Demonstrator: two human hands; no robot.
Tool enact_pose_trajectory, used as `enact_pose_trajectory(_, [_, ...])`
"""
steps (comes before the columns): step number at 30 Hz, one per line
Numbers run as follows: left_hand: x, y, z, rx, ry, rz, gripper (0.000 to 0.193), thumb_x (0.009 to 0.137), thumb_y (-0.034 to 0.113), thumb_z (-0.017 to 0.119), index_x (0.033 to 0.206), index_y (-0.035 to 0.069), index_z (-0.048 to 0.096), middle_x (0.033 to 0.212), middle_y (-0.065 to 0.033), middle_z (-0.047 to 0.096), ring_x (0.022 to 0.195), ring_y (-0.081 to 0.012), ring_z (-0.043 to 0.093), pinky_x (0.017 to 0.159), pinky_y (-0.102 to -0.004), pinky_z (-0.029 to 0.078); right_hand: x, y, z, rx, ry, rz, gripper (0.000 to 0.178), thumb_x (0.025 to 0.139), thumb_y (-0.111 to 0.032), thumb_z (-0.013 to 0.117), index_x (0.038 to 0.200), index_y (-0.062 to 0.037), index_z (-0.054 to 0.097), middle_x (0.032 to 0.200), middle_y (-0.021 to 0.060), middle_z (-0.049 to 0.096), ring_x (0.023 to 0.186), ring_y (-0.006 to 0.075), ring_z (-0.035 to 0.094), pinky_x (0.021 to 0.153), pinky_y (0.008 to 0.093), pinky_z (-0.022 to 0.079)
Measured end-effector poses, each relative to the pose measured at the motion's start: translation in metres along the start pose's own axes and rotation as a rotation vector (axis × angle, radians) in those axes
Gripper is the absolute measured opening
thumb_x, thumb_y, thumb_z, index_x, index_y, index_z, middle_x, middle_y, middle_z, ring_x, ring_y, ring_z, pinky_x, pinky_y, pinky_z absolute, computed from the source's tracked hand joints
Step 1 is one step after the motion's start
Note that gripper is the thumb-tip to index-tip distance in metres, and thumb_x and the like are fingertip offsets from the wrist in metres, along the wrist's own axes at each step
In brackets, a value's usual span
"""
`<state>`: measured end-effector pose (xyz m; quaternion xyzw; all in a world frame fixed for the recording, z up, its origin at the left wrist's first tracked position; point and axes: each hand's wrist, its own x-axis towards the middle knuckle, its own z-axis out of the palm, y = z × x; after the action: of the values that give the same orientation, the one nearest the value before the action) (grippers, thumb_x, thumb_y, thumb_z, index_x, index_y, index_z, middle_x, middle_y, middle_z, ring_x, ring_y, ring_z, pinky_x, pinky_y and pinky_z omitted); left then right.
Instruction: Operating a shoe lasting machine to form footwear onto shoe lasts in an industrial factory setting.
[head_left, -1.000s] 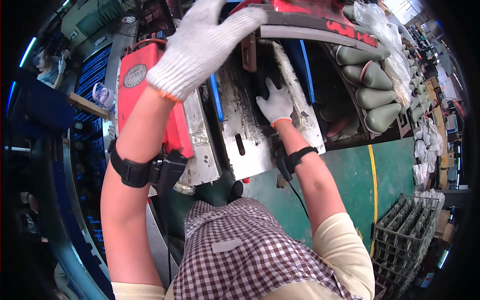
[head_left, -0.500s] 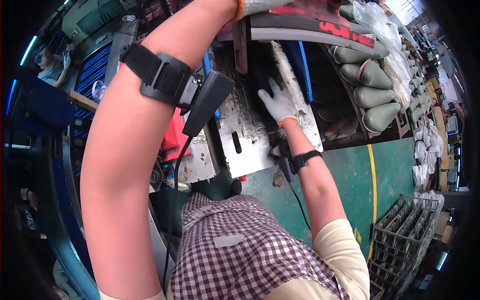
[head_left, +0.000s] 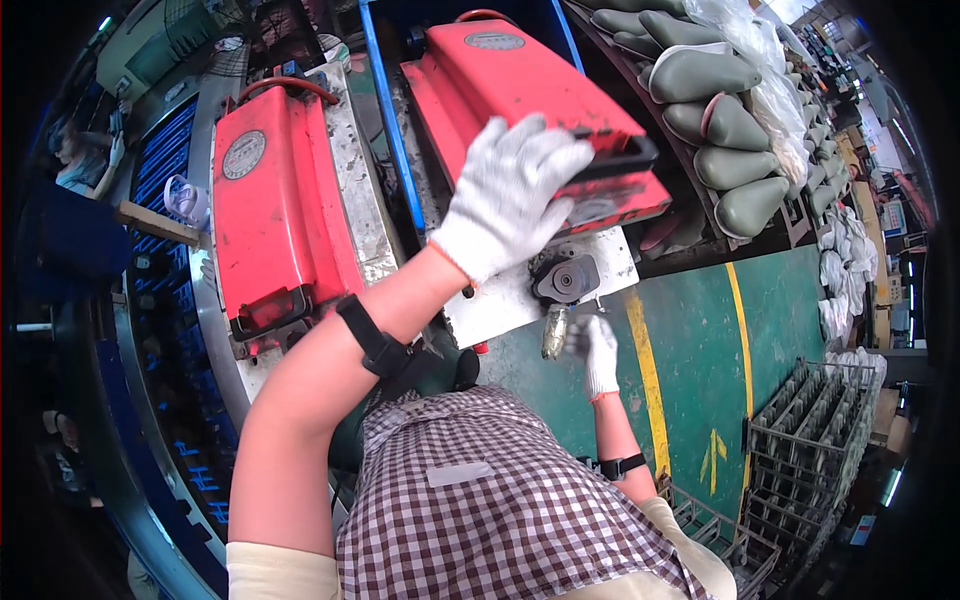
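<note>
The left hand (head_left: pixel 510 195) in a white glove presses flat, its grip released, on the front edge of the red lid (head_left: pixel 530 95). The right hand (head_left: pixel 598 345), lower down, has its grip clenched around a small grey piece (head_left: pixel 555 332) just under the counter (head_left: pixel 500 300).

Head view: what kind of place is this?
Likely a shoe factory floor: red mould presses on a curved metal line, rows of grey-green shoe lasts on a rack, green painted floor with yellow lines.
</note>
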<state>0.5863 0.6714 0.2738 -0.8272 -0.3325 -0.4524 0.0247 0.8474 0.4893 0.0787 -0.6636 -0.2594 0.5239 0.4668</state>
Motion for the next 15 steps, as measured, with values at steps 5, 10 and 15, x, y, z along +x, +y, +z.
enact_pose_trajectory(5, [-0.06, -0.001, 0.044, 0.059, -0.001, 0.069, 0.059, 0.068, 0.009, 0.074, 0.124, 0.015, 0.057, 0.114, -0.0083, 0.064, 0.111, -0.0359, 0.064, 0.084, -0.0524, 0.049, -0.03, -0.008, 0.012, 0.366, -0.34, 0.336, 0.05, 0.111, -0.052, 0.046, 0.133, -0.009, 0.059, 0.109, 0.0104, 0.073, 0.082, 0.0181, 0.068, 0.061, 0.0331, 0.053])
enact_pose_trajectory(10, [-0.102, -0.01, 0.077, 0.084, -0.034, 0.074, 0.054, 0.069, 0.014, 0.073, 0.121, 0.017, 0.058, 0.114, -0.0061, 0.065, 0.109, -0.0344, 0.065, 0.084, -0.0534, 0.05, -0.037, -0.017, 0.02, 0.546, -0.474, 0.549, 0.049, 0.109, -0.057, 0.047, 0.137, -0.0174, 0.055, 0.095, 0.0124, 0.069, 0.063, 0.0196, 0.057, 0.055, 0.0343, 0.047])
enact_pose_trajectory(15, [-0.118, -0.015, 0.09, 0.117, -0.038, 0.079, 0.052, 0.068, 0.017, 0.074, 0.119, 0.02, 0.06, 0.114, -0.0045, 0.066, 0.11, -0.0334, 0.066, 0.087, -0.0546, 0.051, -0.024, -0.023, -0.014, 0.678, -0.274, 0.689, 0.047, 0.103, -0.064, 0.053, 0.114, -0.0189, 0.06, 0.062, -0.0022, 0.051, 0.046, 0.0154, 0.044, 0.044, 0.0326, 0.036])
